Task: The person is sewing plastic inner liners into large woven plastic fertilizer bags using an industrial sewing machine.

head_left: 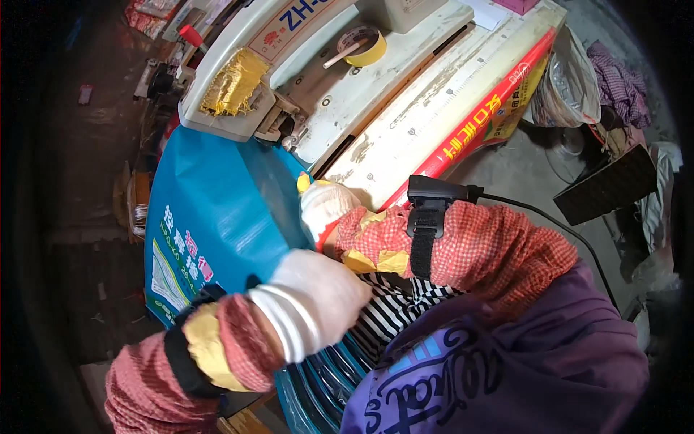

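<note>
A large blue printed plastic bag (224, 195) hangs from under the head of a sewing machine (238, 79) and spreads toward the lower left. My right hand (329, 207), in a white glove, rests at the bag's right edge beside the machine bed; one yellow-tipped finger shows, the rest are hidden. Nearer to me, my left hand (322, 296), also gloved in white, crosses in front of the bag's lower right part. Motion smears it, so its fingers do not show clearly. Below it lies a stack of folded blue bags (322, 387).
A roll of yellow tape (365, 47) lies on the machine bed. Along the white worktable (419, 108) runs a red and yellow printed strip (473, 130). At right stand a white sack (571, 83) and a dark box (607, 184). A black cable (557, 217) trails from my right forearm.
</note>
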Demonstrator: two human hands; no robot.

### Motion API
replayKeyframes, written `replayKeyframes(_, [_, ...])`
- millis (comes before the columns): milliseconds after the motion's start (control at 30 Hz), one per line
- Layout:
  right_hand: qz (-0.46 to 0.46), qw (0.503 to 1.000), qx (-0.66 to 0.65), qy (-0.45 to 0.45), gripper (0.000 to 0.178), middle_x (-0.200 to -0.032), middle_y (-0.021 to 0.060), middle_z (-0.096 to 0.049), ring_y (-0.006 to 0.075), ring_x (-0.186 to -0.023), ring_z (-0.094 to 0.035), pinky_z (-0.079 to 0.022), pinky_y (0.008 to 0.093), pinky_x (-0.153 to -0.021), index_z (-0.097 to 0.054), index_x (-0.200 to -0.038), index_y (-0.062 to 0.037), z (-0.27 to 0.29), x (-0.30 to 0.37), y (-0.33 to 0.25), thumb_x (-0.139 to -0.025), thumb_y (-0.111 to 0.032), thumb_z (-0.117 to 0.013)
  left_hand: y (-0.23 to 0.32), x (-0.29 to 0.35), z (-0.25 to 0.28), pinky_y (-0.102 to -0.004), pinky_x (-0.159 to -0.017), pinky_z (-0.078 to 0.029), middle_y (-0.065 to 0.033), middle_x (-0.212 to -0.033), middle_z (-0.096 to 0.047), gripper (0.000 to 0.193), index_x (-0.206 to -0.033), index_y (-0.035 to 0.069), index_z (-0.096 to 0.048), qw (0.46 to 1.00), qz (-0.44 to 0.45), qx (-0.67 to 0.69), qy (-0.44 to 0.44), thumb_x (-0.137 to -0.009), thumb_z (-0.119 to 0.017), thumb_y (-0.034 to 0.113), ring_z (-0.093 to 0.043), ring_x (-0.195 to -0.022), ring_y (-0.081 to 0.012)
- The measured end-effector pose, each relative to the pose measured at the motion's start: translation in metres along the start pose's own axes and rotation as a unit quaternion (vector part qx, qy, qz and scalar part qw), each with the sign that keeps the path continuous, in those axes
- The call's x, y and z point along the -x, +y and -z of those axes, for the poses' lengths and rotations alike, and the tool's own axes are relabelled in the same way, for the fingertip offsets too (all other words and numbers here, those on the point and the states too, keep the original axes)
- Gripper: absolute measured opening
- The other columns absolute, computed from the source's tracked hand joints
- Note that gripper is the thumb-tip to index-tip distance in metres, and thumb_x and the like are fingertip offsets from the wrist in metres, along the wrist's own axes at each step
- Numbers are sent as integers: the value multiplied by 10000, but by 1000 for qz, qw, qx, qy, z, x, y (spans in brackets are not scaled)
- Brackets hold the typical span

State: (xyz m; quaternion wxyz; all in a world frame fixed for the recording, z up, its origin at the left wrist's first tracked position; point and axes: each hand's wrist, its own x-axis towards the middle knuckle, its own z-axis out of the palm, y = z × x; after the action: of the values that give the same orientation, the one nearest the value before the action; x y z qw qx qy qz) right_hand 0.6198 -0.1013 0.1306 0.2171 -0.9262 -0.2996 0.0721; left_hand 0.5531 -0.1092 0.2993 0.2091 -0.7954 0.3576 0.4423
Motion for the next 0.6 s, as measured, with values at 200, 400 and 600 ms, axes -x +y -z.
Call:
replayKeyframes(200, [-44,994,95,-8,336,-799,77,-656,211,-744,-634,-504,359,-604,-626,-1011,-11,3,10,-6,-722,-183,-622,-7,53,28,-371,-522,-463,-62,-621,-610,181,-726,133,-668,962,71,-127,-231,-751,-549,267,-619,-597,-240])
replayKeyframes(400, [-124,495,820,260,196,-515,63,-549,199,-434,-513,-407,373,-419,-609,-587,-110,-73,-87,0,-652,-272,-696,15,-6,1,-414,-564,-462,-78,-589,-606,280,-590,119,-651,993,-32,-56,-96,-788,-525,272,-600,-596,-281])
replayKeyframes(600, [-47,-225,965,128,189,-572,88,-591,250,-508,-565,-454,425,-483,-630,-614,-82,-35,-18,17,-624,-251,-716,-10,29,59,-359,-592,-493,-113,-740,-643,122,-731,92,-680,958,47,-72,-272,-732,-591,175,-636,-709,-244])
